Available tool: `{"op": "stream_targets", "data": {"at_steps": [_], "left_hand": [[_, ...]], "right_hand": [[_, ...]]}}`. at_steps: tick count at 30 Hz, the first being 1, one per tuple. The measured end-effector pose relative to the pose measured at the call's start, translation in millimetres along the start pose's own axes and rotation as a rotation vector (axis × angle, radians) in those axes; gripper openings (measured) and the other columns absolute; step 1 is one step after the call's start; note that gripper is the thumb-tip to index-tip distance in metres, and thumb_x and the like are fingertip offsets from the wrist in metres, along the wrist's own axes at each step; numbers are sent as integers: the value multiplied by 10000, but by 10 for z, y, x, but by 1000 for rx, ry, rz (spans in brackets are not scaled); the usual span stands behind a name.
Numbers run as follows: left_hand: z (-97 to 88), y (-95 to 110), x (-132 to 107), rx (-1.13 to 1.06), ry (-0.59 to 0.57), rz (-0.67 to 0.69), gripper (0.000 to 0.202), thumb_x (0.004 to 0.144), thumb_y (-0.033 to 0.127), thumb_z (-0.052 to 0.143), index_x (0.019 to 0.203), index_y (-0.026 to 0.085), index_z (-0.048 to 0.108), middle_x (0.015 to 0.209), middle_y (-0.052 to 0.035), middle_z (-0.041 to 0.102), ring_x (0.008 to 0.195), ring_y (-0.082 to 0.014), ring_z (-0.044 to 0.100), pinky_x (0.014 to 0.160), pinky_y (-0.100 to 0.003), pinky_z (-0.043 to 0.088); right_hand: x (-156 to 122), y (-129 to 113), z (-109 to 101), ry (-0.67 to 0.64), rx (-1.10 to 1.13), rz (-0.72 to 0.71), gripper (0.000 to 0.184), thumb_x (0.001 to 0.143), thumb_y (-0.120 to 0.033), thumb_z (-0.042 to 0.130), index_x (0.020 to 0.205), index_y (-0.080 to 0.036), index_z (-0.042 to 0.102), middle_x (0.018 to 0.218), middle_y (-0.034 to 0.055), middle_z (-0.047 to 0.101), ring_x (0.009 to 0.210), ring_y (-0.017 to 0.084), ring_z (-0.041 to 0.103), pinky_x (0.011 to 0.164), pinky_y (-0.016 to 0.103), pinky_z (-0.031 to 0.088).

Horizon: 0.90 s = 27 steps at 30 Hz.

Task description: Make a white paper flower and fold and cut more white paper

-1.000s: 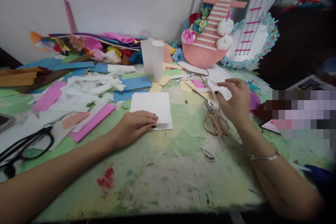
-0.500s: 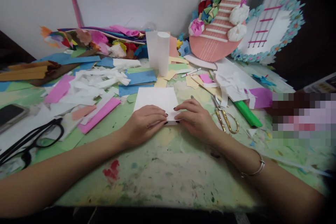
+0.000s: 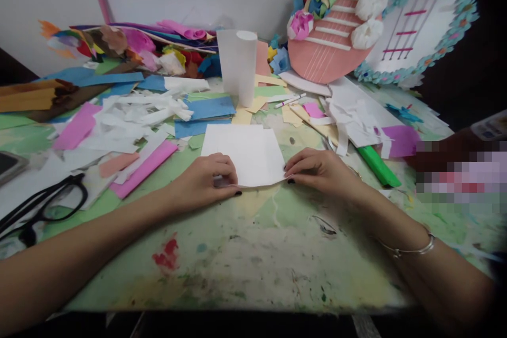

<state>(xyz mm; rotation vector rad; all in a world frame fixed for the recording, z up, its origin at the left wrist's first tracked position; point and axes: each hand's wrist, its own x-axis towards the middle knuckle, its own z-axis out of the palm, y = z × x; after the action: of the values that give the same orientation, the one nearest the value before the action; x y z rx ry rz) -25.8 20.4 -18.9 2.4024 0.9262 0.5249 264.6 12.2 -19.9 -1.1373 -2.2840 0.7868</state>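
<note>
A folded white paper (image 3: 245,152) lies on the green paint-stained table (image 3: 253,253) in front of me. My left hand (image 3: 206,179) pinches its near left corner, fingers curled on the edge. My right hand (image 3: 320,170) pinches the near right corner, and the front edge is lifted slightly between the two hands. A silver bangle sits on my right wrist.
White shredded strips (image 3: 138,116), pink (image 3: 144,169) and blue (image 3: 209,108) paper pieces lie to the left. A white paper roll (image 3: 240,63) stands behind. Black glasses (image 3: 43,208) lie far left, a green marker (image 3: 378,166) right, a pink paper guitar (image 3: 336,37) at the back.
My right hand left the white scrap pile by the scissors and came to the folded paper. Both hands then slid apart to its near corners.
</note>
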Motion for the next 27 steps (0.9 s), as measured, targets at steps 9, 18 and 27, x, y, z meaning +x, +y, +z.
{"op": "stream_targets", "data": {"at_steps": [9,18,27], "left_hand": [[-125,-44,4,-51,-117,-48,181,843,278,572,726,169,655,798,-31,630,722,-126,575,636,-228,439],[-180,-72,10,46,-165,-84,258,849,298,538,632,163,566,721,-20,579,647,-114,530,580,-225,376],[-148,-97,-20,147,-157,-113,237,863,342,503,727,164,582,833,-49,556,694,-139,511,618,-256,384]], "right_hand": [[21,-12,41,36,-4,82,106,843,-255,610,766,-230,679,879,46,673,827,187,620,756,352,507],[41,-31,89,61,-74,117,133,840,-238,596,708,-233,614,838,44,643,781,193,599,701,357,493],[56,-32,134,107,-129,127,172,819,-195,618,653,-208,577,826,32,605,681,144,548,611,309,424]]}}
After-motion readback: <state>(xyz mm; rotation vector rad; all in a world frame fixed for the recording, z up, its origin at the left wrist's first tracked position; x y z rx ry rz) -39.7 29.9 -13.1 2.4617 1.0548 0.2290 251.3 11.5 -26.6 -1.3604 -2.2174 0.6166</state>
